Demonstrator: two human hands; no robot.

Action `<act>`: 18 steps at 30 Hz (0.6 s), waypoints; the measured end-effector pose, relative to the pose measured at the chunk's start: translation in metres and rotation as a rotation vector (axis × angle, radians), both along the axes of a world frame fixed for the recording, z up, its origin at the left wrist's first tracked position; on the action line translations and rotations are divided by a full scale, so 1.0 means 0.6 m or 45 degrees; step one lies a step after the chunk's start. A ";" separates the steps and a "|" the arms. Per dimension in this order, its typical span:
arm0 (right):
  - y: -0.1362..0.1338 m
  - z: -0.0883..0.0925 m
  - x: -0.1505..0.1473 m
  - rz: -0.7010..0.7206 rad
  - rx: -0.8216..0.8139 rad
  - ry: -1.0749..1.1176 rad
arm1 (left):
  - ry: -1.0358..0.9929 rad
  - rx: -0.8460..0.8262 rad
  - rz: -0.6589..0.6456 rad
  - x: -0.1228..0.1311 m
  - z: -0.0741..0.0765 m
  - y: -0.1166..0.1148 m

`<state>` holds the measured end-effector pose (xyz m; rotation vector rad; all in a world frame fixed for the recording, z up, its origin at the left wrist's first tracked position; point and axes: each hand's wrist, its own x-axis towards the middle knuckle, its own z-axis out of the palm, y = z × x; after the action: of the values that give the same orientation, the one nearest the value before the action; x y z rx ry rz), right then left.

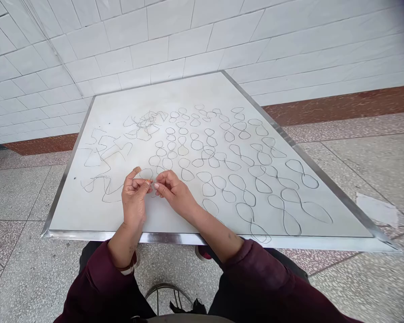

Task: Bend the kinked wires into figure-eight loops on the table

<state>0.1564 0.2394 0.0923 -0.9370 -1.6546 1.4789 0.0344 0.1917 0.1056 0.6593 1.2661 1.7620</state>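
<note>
Over the near part of the white table, my left hand (134,193) and my right hand (173,190) meet with fingertips almost touching. Each one pinches thumb against index finger on a thin wire, of which only a faint bit shows near the fingertips. To the right of my hands lie several rows of dark wire figure-eights (251,220), some overlapping. On the left side are loose, bent wire pieces (104,150). A tangled heap of wire (148,121) sits farther back.
The table (94,220) has a metal edge strip (175,238) and stands against a white tiled wall (175,49). Below its front edge are my legs and a round metal stool frame (168,287). A white sheet (377,209) lies on the floor at right.
</note>
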 end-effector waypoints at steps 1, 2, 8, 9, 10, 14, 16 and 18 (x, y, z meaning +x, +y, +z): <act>0.000 0.002 0.000 0.028 -0.043 0.017 | -0.013 -0.002 -0.001 0.000 0.001 0.000; 0.001 0.003 0.000 0.040 -0.067 0.023 | -0.021 0.001 -0.005 0.000 0.002 0.000; 0.000 0.007 0.002 -0.055 0.082 -0.088 | 0.011 0.043 -0.036 0.002 0.002 -0.001; -0.001 0.007 0.002 -0.060 0.117 -0.105 | 0.021 0.048 -0.041 0.002 0.002 -0.001; -0.001 0.007 0.002 -0.063 0.148 -0.114 | 0.030 0.056 -0.045 0.003 0.002 -0.001; -0.001 0.004 0.001 -0.084 0.222 -0.122 | 0.037 0.089 -0.044 0.005 0.001 -0.002; 0.000 0.003 0.000 -0.097 0.240 -0.129 | 0.031 0.089 -0.039 0.006 0.000 -0.002; 0.000 0.001 0.000 -0.102 0.249 -0.133 | 0.031 0.088 -0.038 0.008 -0.001 -0.002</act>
<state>0.1563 0.2396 0.0928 -0.9733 -1.7791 1.2080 0.0391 0.1906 0.1051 0.7374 1.2106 1.7846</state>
